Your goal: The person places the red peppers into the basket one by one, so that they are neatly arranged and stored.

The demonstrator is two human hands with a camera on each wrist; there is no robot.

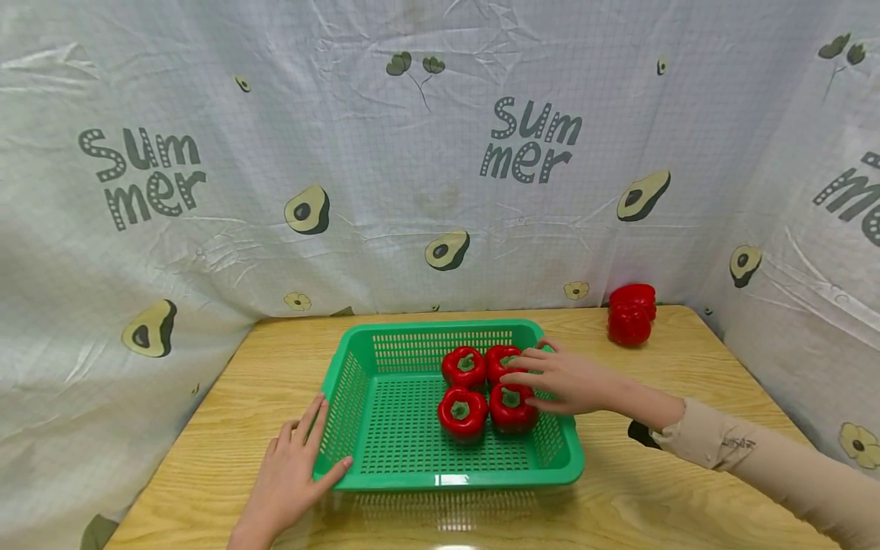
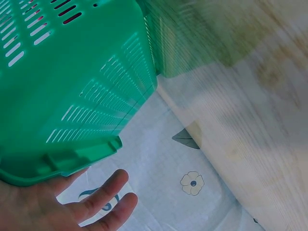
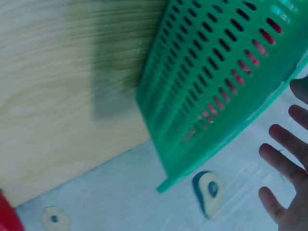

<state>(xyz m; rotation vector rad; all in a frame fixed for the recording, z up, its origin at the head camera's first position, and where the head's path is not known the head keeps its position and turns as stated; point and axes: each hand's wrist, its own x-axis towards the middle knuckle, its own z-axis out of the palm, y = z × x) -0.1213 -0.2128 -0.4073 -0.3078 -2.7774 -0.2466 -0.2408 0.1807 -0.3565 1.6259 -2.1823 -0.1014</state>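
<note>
Red peppers (image 1: 464, 428) look super shiny, one kinda hidden behind the right hand (image 1: 567, 378); left hand (image 1: 289, 466) touches the basket's (image 1: 385, 481) left edge, both spread.

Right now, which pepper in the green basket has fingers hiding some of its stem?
The back-right pepper in the green basket. In the head view, the right hand partly covers its stem; the other three peppers have uncovered stems.
</note>
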